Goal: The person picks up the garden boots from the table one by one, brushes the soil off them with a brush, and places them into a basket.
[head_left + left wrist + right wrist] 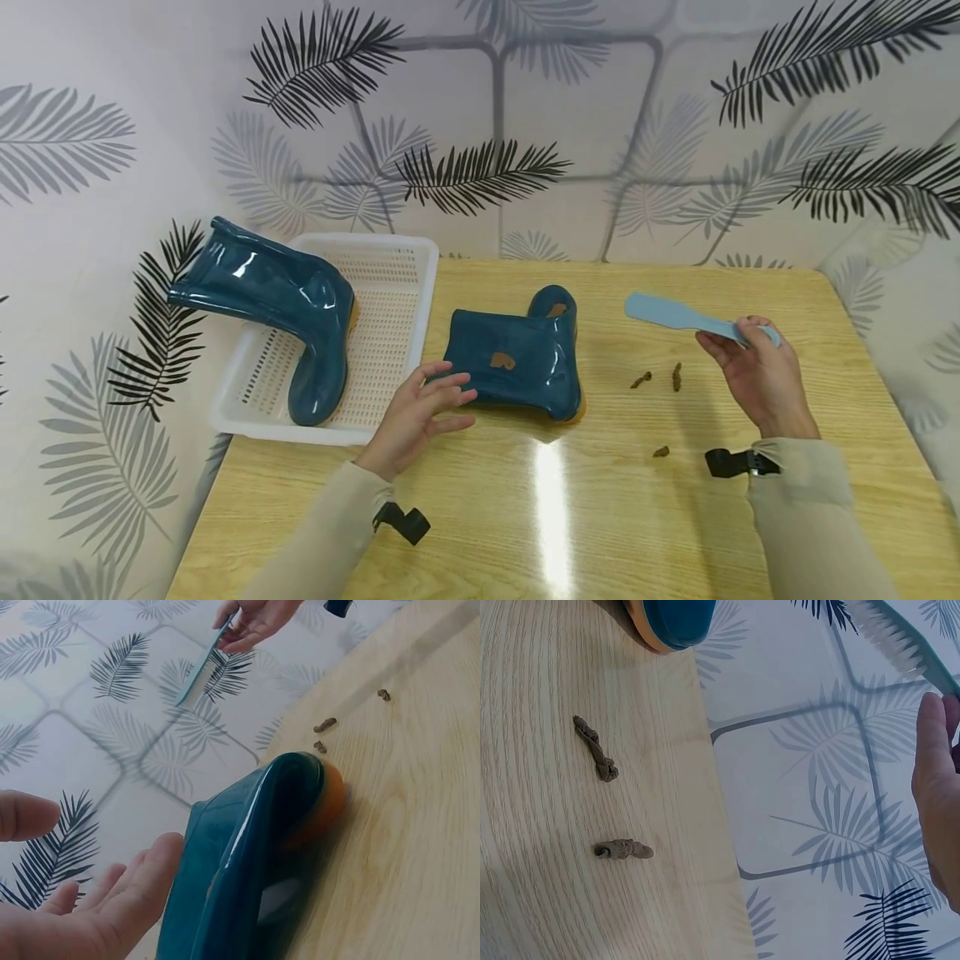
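Note:
A dark teal rubber boot lies on its side on the table, with brown smears on its shaft and foot. At its shaft opening is my left hand, fingers spread; the left wrist view shows a fingertip beside the boot, and I cannot tell if they touch. My right hand holds a light blue brush by its handle, raised over the table's right part. White bristles show on the brush in the right wrist view. Fingers and thumb pinch the handle end.
A second teal boot leans in a white plastic basket at left, its shaft over the rim. Several small brown clumps, such as one clump, lie on the wooden table right of the boot. Leaf-patterned cloth hangs behind.

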Demonstrator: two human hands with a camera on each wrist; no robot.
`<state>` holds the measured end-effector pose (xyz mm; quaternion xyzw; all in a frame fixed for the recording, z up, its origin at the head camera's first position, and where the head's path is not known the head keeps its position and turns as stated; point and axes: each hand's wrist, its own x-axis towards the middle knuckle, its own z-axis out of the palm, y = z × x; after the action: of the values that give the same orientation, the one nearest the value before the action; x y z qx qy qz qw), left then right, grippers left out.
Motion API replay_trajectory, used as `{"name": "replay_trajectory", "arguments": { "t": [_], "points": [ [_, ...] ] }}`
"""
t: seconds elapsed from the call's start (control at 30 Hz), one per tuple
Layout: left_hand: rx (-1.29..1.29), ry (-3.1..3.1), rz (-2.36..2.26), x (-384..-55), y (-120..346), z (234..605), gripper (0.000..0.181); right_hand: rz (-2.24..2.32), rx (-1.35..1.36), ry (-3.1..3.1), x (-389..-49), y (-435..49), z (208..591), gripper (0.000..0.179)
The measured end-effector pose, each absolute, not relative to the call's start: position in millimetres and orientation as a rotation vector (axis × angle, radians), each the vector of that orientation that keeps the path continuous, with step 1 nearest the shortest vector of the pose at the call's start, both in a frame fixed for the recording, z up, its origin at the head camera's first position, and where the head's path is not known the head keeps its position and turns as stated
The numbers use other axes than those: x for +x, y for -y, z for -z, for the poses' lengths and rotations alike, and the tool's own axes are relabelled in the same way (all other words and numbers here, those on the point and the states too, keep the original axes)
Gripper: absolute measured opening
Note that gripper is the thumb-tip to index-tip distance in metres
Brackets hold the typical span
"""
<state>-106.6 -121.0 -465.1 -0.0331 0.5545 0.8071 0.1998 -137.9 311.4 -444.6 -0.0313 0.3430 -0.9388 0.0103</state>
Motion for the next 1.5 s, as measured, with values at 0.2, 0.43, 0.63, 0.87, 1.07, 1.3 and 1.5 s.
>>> {"name": "replay_trajectory", "arguments": {
  "t": [0.2, 0.43, 0.63, 0.87, 1.07, 1.3, 1.5],
  "points": [
    [-0.135, -1.463, -2.288, -103.8, 115.6, 473.9, 0.05, 2.941, -0.095, -1.011, -138.4, -311.5, 446.0, 0.013],
    [-0.193, -1.396, -2.308, -100.3, 106.6, 484.3, 0.048, 2.946, -0.096, -0.987, -138.5, -311.2, 447.3, 0.015],
    [-0.289, -1.396, -2.31, -99.9, 106.1, 489.7, 0.05, 2.943, -0.092, -1.009, -138.6, -310.9, 448.2, 0.015],
    [-0.33, -1.363, -2.303, -102.3, 103.6, 490.5, 0.054, 2.937, -0.111, -1.026, -138.3, -311.6, 449.9, 0.014],
    [-0.315, -1.32, -2.313, -103.4, 102.0, 493.0, 0.066, 2.939, -0.126, -1.018, -136.9, -311.9, 451.7, 0.013],
    [-0.387, -1.215, -2.358, -108.5, 96.8, 497.0, 0.081, 2.946, -0.132, -1.012, -135.0, -314.3, 453.6, 0.015],
    [-0.472, -1.139, -2.414, -113.9, 91.8, 497.7, 0.074, 2.946, -0.132, -1.006, -133.4, -315.7, 455.4, 0.016]
  ]
}}
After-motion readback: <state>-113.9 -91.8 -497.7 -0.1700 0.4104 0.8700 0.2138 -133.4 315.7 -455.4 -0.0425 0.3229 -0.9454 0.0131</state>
